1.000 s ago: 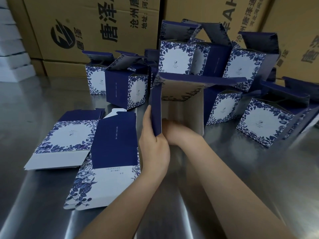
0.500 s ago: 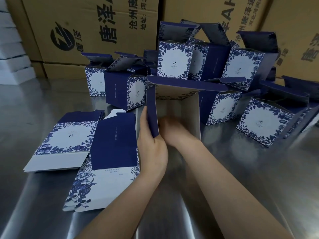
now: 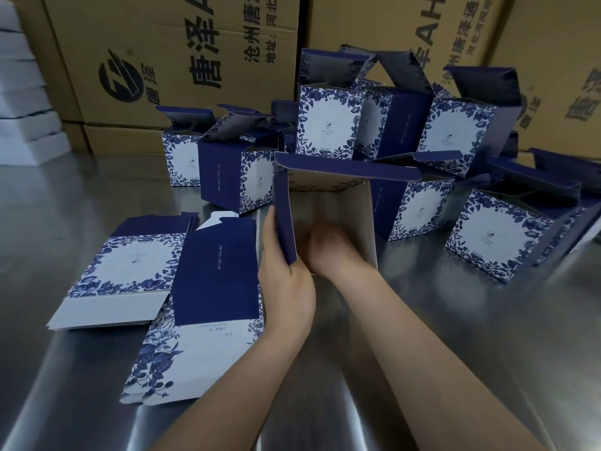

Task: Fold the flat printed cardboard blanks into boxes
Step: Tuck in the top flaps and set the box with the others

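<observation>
Box barely shifted, mouth toward camera; left hand still pinches its left wall; right hand deeper inside, finger pose cannot tell; bottom flaps likely locking.

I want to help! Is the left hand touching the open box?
Touching. The head view shows the left hand gripping the navy wall of the open box.

A brushed metal tabletop is backed by large brown shipping cartons, which are printed with black characters and a logo. White slabs are stacked at far left.
</observation>
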